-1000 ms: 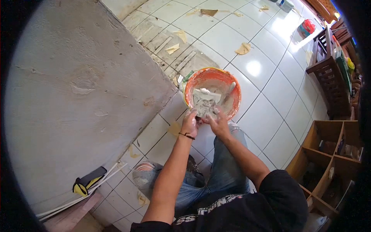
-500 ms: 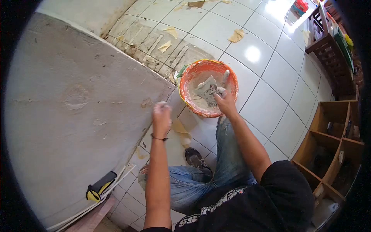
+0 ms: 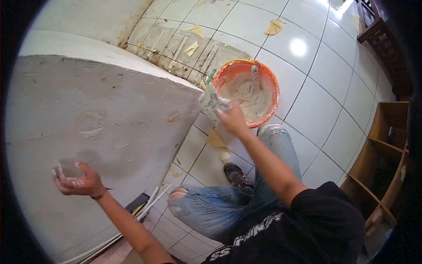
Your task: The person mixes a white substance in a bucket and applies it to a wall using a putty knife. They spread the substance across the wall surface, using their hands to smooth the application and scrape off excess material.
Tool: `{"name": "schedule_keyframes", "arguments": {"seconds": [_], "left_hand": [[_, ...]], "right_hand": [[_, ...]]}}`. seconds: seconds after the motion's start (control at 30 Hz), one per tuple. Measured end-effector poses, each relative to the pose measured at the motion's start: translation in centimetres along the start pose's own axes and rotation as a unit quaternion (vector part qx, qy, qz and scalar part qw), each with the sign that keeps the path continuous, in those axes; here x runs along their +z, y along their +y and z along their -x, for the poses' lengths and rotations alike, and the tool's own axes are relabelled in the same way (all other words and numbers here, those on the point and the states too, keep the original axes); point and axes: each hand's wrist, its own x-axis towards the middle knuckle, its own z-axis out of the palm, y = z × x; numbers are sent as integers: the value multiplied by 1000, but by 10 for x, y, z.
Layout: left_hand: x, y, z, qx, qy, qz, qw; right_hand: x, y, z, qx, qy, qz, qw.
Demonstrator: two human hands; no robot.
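Observation:
My right hand (image 3: 232,118) grips a flat, squarish scraper (image 3: 210,104) smeared with grey-white plaster, held over the left rim of the orange bucket. Wet plaster (image 3: 248,94) covers the bottom and inner walls of the bucket (image 3: 276,103). Inside it, a plaster-coated handle (image 3: 254,72) leans against the far wall. To the left, my left hand (image 3: 77,180) is raised in front of the grey plastered wall (image 3: 52,114). Its fingers are curled but apart from the thumb, with white plaster on them, and nothing shows between them.
A wooden shelf unit (image 3: 372,140) stands at the right, with slatted dark furniture (image 3: 387,48) beyond. Yellowish scraps (image 3: 273,27) lie on the tiled floor. By the wall's foot are a black-and-yellow item (image 3: 140,204) and long white strips (image 3: 154,203). My knees are bent near the bucket.
My right hand has lifted the scraper out of the bucket and leftward. My left hand has swung left and lower, in front of the wall, and its fingers have spread. The view has shifted slightly.

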Motion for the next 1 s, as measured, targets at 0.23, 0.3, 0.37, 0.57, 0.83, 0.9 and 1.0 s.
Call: {"name": "schedule_keyframes", "arguments": {"seconds": [0.23, 0.3, 0.37, 0.57, 0.83, 0.9, 1.0], "left_hand": [[27, -18, -7, 63, 66, -42, 995], [28, -20, -4, 72, 56, -47, 995], [27, -23, -1, 76, 51, -61, 994], [24, -20, -1, 77, 42, -77, 993], [25, -17, -2, 66, 41, -33, 996], [23, -15, -2, 43, 35, -36, 998], [19, -14, -4, 22, 23, -43, 999]], "right_hand": [[108, -40, 20, -57, 176, 39, 982], [129, -48, 15, -61, 208, 42, 975], [153, -62, 8, -74, 239, 43, 967], [179, -84, 23, -123, 163, 73, 976], [144, -20, 5, 86, 157, -18, 984], [161, -39, -11, 69, 158, 23, 985], [184, -80, 4, -37, 169, 59, 983]]}}
